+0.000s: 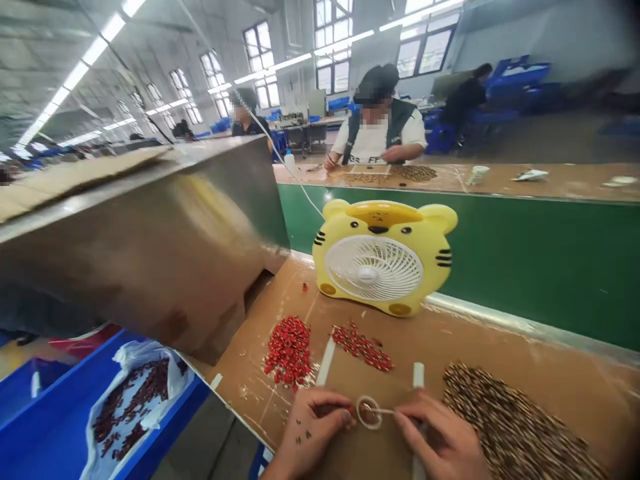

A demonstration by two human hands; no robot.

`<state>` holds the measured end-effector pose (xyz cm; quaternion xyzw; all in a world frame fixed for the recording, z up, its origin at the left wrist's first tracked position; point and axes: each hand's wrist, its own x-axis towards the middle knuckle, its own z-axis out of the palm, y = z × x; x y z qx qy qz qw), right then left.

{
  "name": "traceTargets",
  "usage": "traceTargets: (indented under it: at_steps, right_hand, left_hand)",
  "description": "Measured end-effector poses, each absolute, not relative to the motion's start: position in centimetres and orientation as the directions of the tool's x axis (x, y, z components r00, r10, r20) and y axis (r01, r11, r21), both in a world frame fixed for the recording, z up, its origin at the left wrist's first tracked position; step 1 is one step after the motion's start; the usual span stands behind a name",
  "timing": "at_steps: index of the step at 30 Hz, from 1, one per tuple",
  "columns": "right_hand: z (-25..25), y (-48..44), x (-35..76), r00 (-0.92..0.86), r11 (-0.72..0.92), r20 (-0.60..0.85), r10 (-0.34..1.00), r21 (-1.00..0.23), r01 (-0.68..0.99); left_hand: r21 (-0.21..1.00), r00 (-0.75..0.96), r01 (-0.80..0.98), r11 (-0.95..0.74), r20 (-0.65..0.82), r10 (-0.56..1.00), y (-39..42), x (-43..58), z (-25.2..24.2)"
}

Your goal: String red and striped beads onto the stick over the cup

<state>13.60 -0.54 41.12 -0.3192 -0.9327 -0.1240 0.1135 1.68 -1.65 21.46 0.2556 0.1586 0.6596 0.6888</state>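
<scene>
My left hand [320, 427] is at the lower middle, thumb and forefinger pinched on something small and reddish, mostly hidden by the fingertips. My right hand [443, 433], to its right, pinches a thin pale stick [385, 411]. The stick's tip reaches over a small round white-rimmed dish [369, 421] lying on a brown board [365, 380] between the hands. Beyond the board lies a small group of red pieces [361, 345]. A larger red pile [289, 351] sits to the left, and a wide heap of brown-gold pieces [515, 420] lies to the right.
A yellow animal-faced fan [383, 257] stands behind the pieces. At the left are a metal-sided cabinet [150, 247] and a blue bin [185, 407] with a plastic bag of dark red pieces [133, 400]. Across a green partition [525, 260], a person [377, 127] works at another table.
</scene>
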Motion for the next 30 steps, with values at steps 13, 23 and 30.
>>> traceTargets:
  at_steps: [13,23,30]
  right_hand:
    - [39.6,-1.5,14.4,-0.541,0.6,0.281,0.792,-0.195,0.776]
    - [39.7,-1.4,13.8,-0.565,0.615,0.261,0.783,-0.188,0.766]
    - [39.5,-1.5,14.2,-0.527,0.564,0.21,0.823,-0.203,0.8]
  left_hand:
    - [0.65,0.158,-0.758,0.049,0.109,0.981,-1.9,0.9,21.7]
    - [0.679,0.161,-0.734,0.013,0.156,0.974,-2.0,0.3,22.4]
    - [0.667,0.18,-0.744,0.044,0.137,0.974,-2.1,0.5,22.0]
